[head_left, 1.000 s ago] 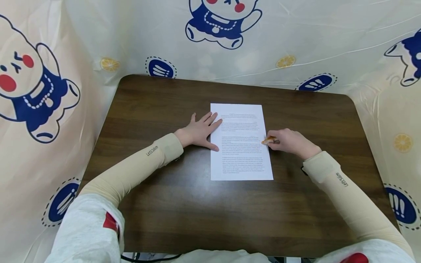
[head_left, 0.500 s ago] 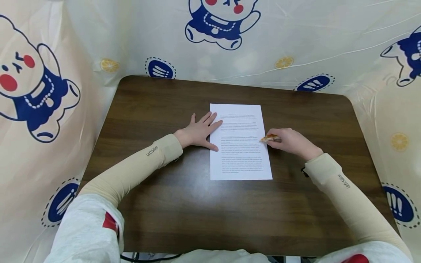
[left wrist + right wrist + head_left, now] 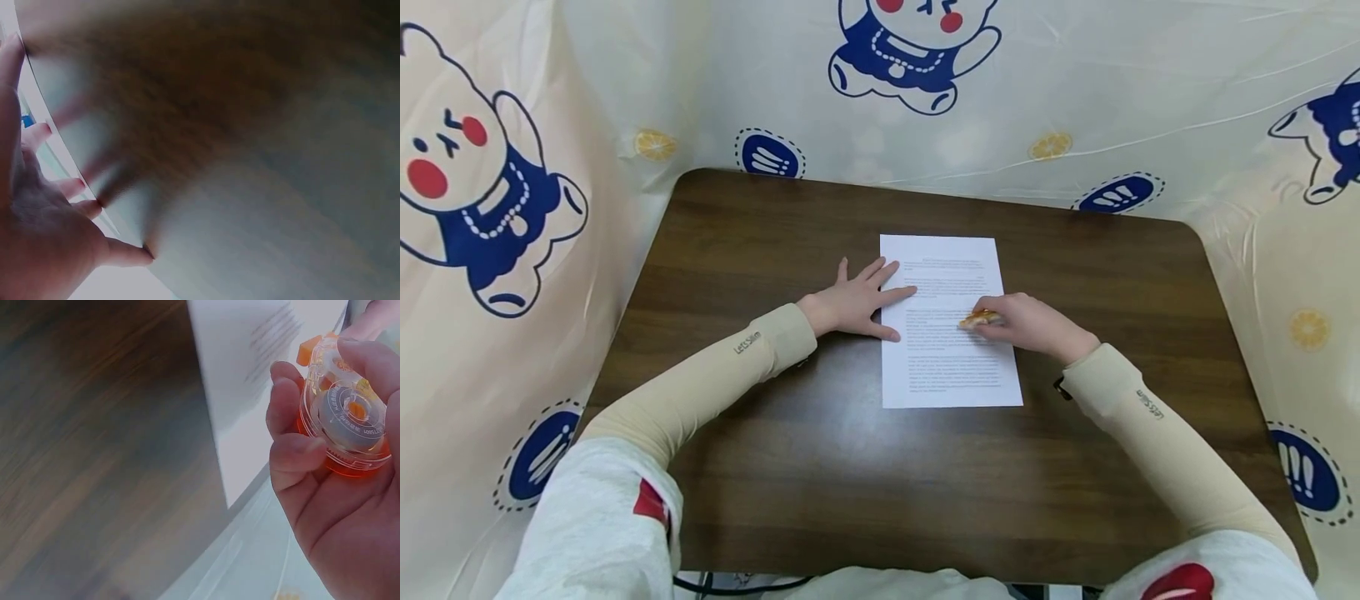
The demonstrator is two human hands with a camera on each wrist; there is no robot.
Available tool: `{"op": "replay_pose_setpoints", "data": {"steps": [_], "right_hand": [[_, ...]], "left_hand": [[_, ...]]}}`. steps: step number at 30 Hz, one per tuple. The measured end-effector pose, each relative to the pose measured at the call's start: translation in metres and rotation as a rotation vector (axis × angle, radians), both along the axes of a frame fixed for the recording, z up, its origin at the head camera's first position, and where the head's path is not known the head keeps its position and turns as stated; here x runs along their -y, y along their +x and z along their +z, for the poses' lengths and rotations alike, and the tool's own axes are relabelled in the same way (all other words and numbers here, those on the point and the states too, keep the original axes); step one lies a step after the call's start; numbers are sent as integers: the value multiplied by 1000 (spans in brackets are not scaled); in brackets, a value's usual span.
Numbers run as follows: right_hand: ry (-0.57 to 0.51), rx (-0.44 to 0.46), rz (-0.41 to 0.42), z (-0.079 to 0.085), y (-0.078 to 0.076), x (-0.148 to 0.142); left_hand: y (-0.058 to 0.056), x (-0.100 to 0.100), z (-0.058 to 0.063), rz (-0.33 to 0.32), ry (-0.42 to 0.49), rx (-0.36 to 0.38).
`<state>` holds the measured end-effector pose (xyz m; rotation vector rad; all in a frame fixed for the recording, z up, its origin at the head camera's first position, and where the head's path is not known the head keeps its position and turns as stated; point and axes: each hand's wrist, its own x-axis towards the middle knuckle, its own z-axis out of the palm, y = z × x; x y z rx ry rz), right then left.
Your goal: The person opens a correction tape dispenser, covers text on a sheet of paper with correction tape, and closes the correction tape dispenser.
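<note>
A printed sheet of paper (image 3: pixel 951 385) lies on the brown table. My left hand (image 3: pixel 852 305) rests with spread fingers across the sheet's left edge, fingertips on the paper. In the left wrist view its fingers and thumb are extended, fingertips down on the surface. Over the right half of the printed text, my right hand (image 3: pixel 1033 323) grips a correction tape dispenser (image 3: pixel 982 319), its tip at the middle lines. The right wrist view shows the clear and orange body of the correction tape (image 3: pixel 350 419), with a grey reel inside, held between thumb and curled fingers.
The dark wooden table (image 3: pixel 790 225) extends around the sheet on all sides. A pale curtain (image 3: pixel 880 142) printed with cartoon figures hangs behind it and along both sides. A black cable (image 3: pixel 745 591) runs below the front edge.
My right hand has moved left with the correction tape, from the sheet's right edge onto the printed lines. The left hand stays on the left edge, with one finger shifted slightly.
</note>
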<state>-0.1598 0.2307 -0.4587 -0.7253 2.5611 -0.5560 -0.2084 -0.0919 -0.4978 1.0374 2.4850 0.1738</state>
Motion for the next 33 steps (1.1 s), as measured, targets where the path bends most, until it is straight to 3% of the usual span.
{"op": "replay_pose_setpoints", "data": {"steps": [15, 33], "right_hand": [[-29, -9, 96, -5, -11, 58], [20, -87, 134, -9, -14, 86]], "left_hand": [[-1, -2, 7, 1, -25, 25], [-2, -1, 4, 2, -21, 33]]}}
